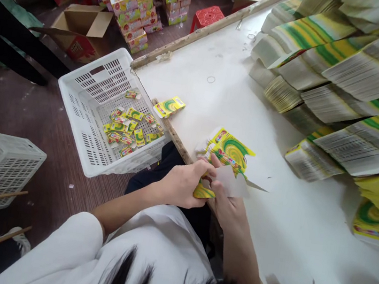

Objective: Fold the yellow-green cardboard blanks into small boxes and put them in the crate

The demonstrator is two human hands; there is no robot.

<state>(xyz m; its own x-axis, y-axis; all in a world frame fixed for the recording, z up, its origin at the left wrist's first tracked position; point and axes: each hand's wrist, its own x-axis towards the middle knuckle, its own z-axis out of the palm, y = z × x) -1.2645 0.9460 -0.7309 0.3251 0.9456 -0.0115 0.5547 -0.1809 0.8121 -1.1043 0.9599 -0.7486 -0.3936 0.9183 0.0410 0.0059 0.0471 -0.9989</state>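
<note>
Both of my hands meet over the table's near edge around one yellow-green carton (204, 191) with a pale flap (229, 181) standing out. My left hand (186, 183) has its fingers wrapped round the carton's left part. On the other side, my right hand (225, 204) pinches the carton by the flap. Just beyond my fingers lies a small pile of flat printed cartons (233, 151) on the white table (210, 97). One folded yellow carton (169, 107) rests at the table's left edge.
Left of the table, a white plastic basket (84, 145) holds several small cartons. Tall stacks of flat cartons (356, 72) cover the table's far right. An open cardboard box (81, 33), a red stool (208, 17) and another white crate (0, 170) stand on the floor.
</note>
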